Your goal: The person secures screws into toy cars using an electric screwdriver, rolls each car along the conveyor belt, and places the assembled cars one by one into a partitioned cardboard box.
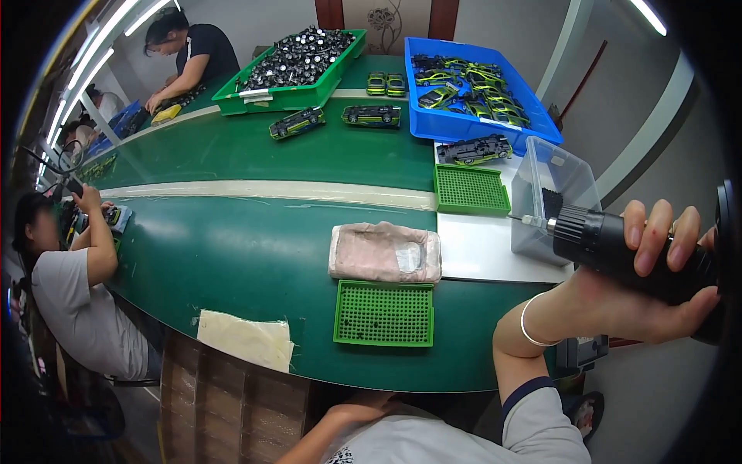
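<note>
Raised at the right, my right hand is wrapped round a black electric screwdriver, whose thin bit points left past the front of a clear plastic bin. Small black pieces lie in that bin. My left hand rests low against my body below the table edge, its fingers mostly hidden. In front of me sits a pink padded cradle with nothing in it. Just nearer is a green perforated tray with small dark pieces in some holes. A second green perforated tray lies beside the bin.
A blue crate of toy cars and a green crate of small black parts stand at the back. Upside-down toy cars lie near them. Co-workers sit at the left and far left. A cloth patch lies at the near edge.
</note>
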